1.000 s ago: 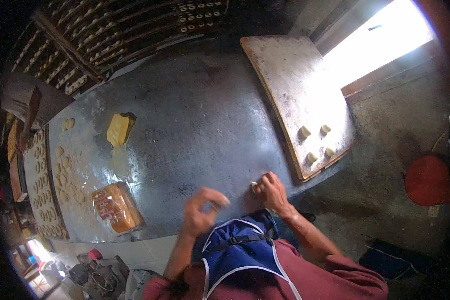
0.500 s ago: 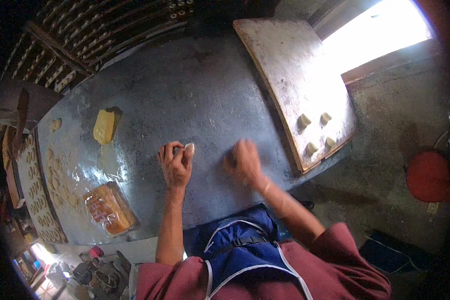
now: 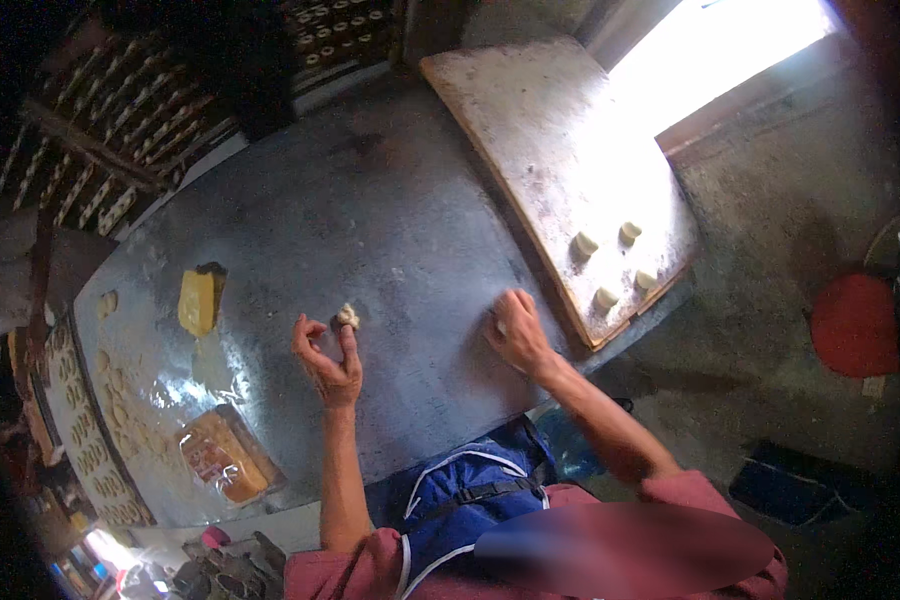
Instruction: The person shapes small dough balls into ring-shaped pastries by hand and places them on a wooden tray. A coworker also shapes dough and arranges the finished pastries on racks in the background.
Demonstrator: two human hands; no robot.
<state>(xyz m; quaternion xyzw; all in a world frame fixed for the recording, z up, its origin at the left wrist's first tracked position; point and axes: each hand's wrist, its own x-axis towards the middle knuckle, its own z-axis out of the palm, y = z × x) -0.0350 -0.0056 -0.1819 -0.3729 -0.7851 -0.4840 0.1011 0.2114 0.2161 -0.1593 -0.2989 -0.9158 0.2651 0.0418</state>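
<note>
Dough [image 3: 348, 316], left grip [image 3: 334, 374] half parted, touching it

- Table [image 3: 400, 225]: dk grey, worn, scuffed; floury at L end.
- Board [image 3: 530, 110]: on table's R side, set at an angle, pale w/ brown edge, glare on upper R.
- 4 pale pcs [image 3: 586, 244] on board's near end, apart, approx. 2 x 2.
- Yellow block [image 3: 199, 303]: on table, L of ctr.
- Loaf [image 3: 242, 472]: in clear wrap, near edge of table, L side.
- Dough pcs [image 3: 119, 412]: loose cluster on floury L end, sm. group farther up.
- Dough bit [image 3: 348, 316]: mid-table, can't tell if resting on it.
- Ring board [image 3: 78, 392]: far L, rows of pale rings; can't tell if on table or beside.
- Rack [image 3: 95, 145]: upper L, dk slats, rows of sm. pale pcs.
- Floor [image 3: 670, 425], R: dk blue cloth [image 3: 785, 487], white edging.
</note>
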